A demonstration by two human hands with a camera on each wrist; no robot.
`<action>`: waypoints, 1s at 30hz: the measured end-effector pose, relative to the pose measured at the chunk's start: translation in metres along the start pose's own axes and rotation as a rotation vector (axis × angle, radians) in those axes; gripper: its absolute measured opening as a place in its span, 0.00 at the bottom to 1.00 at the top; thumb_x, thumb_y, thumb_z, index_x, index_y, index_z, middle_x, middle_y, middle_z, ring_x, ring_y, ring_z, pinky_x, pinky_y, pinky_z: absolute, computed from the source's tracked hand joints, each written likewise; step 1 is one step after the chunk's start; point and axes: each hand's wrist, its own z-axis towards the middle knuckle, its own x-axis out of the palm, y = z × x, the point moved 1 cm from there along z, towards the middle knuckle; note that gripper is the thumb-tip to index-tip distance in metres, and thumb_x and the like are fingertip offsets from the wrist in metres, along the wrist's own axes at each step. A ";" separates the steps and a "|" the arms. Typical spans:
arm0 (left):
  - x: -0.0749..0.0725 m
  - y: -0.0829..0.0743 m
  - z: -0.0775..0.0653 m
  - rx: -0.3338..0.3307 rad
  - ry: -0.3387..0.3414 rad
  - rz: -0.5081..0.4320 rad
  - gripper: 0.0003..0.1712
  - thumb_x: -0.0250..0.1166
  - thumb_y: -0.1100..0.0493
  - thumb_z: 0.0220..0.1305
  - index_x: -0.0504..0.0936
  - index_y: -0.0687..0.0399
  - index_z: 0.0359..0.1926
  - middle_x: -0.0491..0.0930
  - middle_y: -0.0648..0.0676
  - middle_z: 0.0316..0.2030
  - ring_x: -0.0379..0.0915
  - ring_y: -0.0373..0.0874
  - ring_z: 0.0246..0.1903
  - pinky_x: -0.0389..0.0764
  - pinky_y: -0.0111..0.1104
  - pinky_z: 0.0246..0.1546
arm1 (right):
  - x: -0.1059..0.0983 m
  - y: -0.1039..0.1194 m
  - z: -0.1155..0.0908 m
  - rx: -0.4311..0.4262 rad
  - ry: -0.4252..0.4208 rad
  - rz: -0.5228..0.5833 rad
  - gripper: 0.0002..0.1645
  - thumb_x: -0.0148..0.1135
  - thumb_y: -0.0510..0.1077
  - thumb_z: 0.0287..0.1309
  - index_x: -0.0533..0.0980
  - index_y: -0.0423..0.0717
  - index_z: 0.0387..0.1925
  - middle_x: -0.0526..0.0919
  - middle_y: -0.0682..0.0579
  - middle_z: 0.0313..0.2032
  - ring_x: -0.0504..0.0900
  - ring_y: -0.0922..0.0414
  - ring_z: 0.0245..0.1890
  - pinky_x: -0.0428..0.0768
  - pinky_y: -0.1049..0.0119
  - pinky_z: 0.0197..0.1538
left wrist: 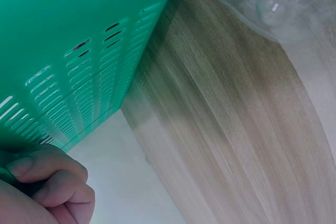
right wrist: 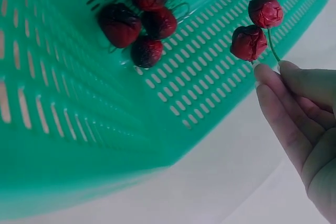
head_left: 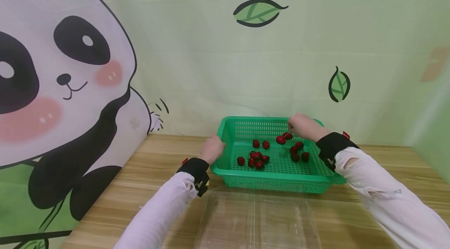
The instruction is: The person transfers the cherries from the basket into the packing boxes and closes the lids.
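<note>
A green plastic basket [head_left: 277, 177] stands on the table with several dark red cherries [head_left: 258, 156] on its slotted floor. My left hand [head_left: 213, 149] grips the basket's left rim; in the left wrist view its curled fingers [left wrist: 63, 174] lie against the green edge. Over the basket's right part, my right hand [head_left: 305, 126] pinches two cherries [right wrist: 249, 42] by their thin green stems, and they dangle above the floor. Below them, a small group of cherries [right wrist: 149, 22] rests near the basket's right end.
In front of the basket, a clear plastic container [head_left: 284, 221] with two halves lies on the wood-grain table [head_left: 165, 155]. Behind rises a pale green cloth [head_left: 197, 65] printed with a panda and leaves, close to the basket's back.
</note>
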 end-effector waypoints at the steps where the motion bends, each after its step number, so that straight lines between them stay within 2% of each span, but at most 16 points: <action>1: 0.000 0.000 0.000 -0.001 0.000 0.003 0.22 0.58 0.57 0.73 0.75 0.73 0.56 0.83 0.71 0.51 0.83 0.63 0.51 0.84 0.52 0.48 | -0.001 0.001 0.000 0.002 0.003 0.004 0.31 0.49 0.25 0.69 0.50 0.54 0.20 0.45 0.57 0.22 0.44 0.58 0.26 0.51 0.60 0.36; 4: 0.000 -0.002 -0.001 -0.005 0.000 0.010 0.23 0.58 0.57 0.73 0.74 0.73 0.57 0.83 0.71 0.52 0.83 0.63 0.52 0.84 0.52 0.49 | -0.003 0.003 -0.002 0.014 0.018 0.024 0.30 0.51 0.26 0.69 0.52 0.54 0.19 0.48 0.57 0.20 0.47 0.58 0.25 0.54 0.60 0.35; 7: -0.001 -0.002 -0.001 -0.005 0.003 0.008 0.23 0.57 0.57 0.73 0.74 0.73 0.58 0.83 0.71 0.52 0.83 0.63 0.52 0.84 0.53 0.49 | -0.006 0.005 -0.004 0.024 0.028 0.042 0.25 0.54 0.27 0.69 0.63 0.49 0.17 0.61 0.55 0.17 0.56 0.60 0.22 0.60 0.60 0.35; 10: -0.001 -0.001 -0.001 -0.005 0.001 0.003 0.23 0.58 0.57 0.73 0.74 0.73 0.57 0.83 0.72 0.52 0.83 0.64 0.52 0.84 0.53 0.49 | -0.009 0.006 -0.007 0.030 0.024 0.062 0.15 0.56 0.29 0.69 0.77 0.40 0.24 0.77 0.49 0.22 0.69 0.58 0.22 0.69 0.60 0.36; 13: 0.000 0.000 0.000 -0.004 -0.001 0.002 0.23 0.58 0.57 0.73 0.74 0.73 0.57 0.83 0.72 0.52 0.83 0.64 0.52 0.84 0.53 0.49 | -0.013 0.008 -0.011 0.028 0.005 0.095 0.11 0.57 0.29 0.69 0.82 0.34 0.31 0.83 0.44 0.26 0.75 0.57 0.24 0.75 0.58 0.38; 20: -0.001 0.000 0.000 0.005 -0.005 0.002 0.23 0.57 0.58 0.73 0.74 0.74 0.58 0.83 0.72 0.52 0.83 0.64 0.52 0.84 0.53 0.49 | -0.019 0.014 -0.020 0.022 -0.017 0.147 0.09 0.56 0.30 0.69 0.83 0.31 0.37 0.86 0.40 0.31 0.81 0.56 0.28 0.82 0.56 0.42; 30: -0.001 0.000 -0.001 0.011 0.005 0.007 0.23 0.56 0.58 0.72 0.74 0.74 0.58 0.83 0.72 0.52 0.83 0.64 0.52 0.84 0.53 0.48 | -0.026 0.024 -0.035 -0.022 -0.043 0.178 0.07 0.61 0.31 0.67 0.84 0.35 0.34 0.87 0.49 0.26 0.81 0.61 0.25 0.80 0.62 0.35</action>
